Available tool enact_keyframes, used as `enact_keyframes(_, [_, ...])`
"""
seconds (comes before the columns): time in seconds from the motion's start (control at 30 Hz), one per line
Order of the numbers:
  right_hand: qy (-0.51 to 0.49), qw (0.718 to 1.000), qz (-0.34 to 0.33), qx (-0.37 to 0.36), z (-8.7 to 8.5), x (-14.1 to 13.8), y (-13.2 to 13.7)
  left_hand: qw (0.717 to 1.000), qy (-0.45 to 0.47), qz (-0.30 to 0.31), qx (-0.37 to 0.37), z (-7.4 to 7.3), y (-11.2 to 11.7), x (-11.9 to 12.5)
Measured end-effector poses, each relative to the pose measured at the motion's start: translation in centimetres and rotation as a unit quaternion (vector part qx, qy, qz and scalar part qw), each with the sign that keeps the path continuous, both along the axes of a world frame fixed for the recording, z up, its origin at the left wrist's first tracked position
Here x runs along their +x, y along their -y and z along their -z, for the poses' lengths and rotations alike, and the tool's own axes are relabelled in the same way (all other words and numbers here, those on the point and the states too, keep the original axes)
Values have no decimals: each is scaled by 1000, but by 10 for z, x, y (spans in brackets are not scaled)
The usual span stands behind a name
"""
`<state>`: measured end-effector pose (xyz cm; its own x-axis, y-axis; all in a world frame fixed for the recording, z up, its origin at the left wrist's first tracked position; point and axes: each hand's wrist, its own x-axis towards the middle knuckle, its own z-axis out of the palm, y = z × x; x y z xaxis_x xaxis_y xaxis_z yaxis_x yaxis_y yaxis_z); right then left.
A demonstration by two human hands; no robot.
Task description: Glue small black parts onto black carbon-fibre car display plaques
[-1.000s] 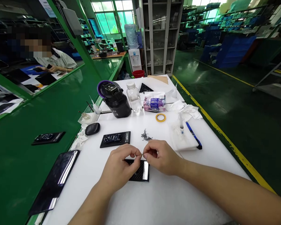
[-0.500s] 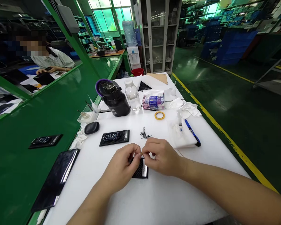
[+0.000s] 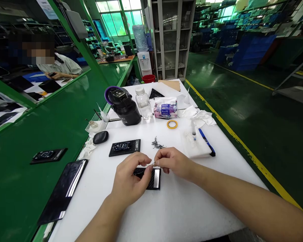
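My right hand (image 3: 175, 162) pinches a thin, short sliver (image 3: 153, 164) between thumb and fingertips; it is too small to name. Close by on the left is my left hand (image 3: 131, 176), its index finger lifted away from the thumb, the thumb tip by the sliver's end. Below both hands a black textured plate (image 3: 151, 184) with a silver strip lies on the white table, partly covered by my left hand. Beyond it sit a small pile of black slivers (image 3: 157, 144) and a second black plate (image 3: 125, 147) with a glossy raised pattern.
A black jug (image 3: 125, 107), clear bottle (image 3: 143, 104), tissue pack (image 3: 165, 108) and yellow tape roll (image 3: 172, 124) stand or lie farther back. To the right are a syringe (image 3: 193, 131) and blue cutter (image 3: 206, 142). A mouse (image 3: 100, 137) and dark glossy panel (image 3: 63, 191) lie left. A co-worker (image 3: 63, 69) sits beyond.
My left index finger has lifted from the thumb, so the fingertips are apart. My right hand has turned slightly, and the sliver between the hands now shows.
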<state>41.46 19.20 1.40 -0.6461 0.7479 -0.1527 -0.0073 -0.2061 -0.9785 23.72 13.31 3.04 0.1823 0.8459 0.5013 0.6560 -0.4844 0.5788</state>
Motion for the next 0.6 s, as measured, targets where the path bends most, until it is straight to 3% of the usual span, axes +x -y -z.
enact_keyframes(0.27, [-27, 999, -7, -19, -2, 1, 0, 998, -19, 30, 60, 3, 0, 3])
enact_keyframes(0.5, [-7, 1000, -13, -3, 0, 4, -2, 999, -40, 13, 35, 1, -5, -2])
enact_keyframes(0.53, [13, 1000, -10, 19, 1, 6, 0, 999, -38, -5, 38, -1, -5, -5])
enact_keyframes(0.6, [82, 986, -9, 142, 3, 9, 6, 997, -31, -60, 37, -7, -3, -14])
